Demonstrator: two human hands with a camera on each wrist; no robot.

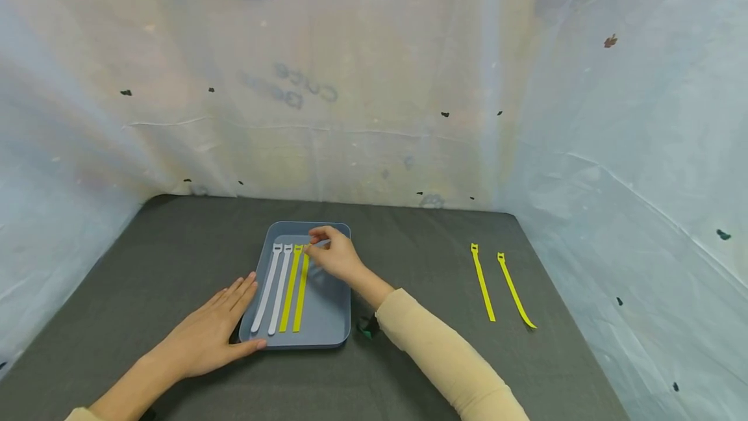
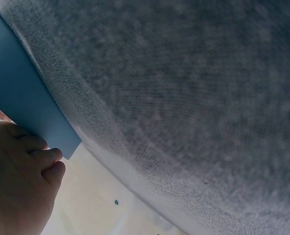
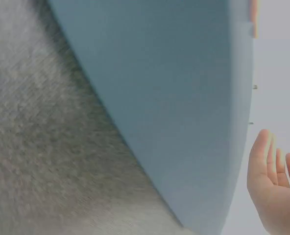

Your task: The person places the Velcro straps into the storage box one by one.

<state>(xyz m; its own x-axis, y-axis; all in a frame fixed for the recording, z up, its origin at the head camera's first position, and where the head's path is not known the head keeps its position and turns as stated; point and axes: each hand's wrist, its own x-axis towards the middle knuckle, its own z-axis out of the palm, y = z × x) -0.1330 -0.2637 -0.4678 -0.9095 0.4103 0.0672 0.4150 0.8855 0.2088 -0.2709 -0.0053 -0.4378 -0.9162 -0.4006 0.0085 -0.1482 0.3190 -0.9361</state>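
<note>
A blue-grey tray (image 1: 327,317) lies on the dark cloth, with two white cable straps (image 1: 267,291) and two yellow cable straps (image 1: 290,291) side by side in its left part. My left hand (image 1: 207,330) rests against the tray's left edge, fingers extended along it and thumb at the near corner. Over the tray's far half is my right hand (image 1: 336,253), its thumb and fingers apart close to the head of the rightmost yellow strap, which they partly hide. In the right wrist view the right hand's fingers (image 3: 261,152) look loosely spread, with nothing visible between them.
Two more yellow straps (image 1: 482,284) lie on the cloth to the right, one curling at its near end. A small dark object with a green part (image 1: 367,326) sits by the tray's right side, under the right forearm. Pale plastic sheeting (image 1: 374,83) surrounds the table.
</note>
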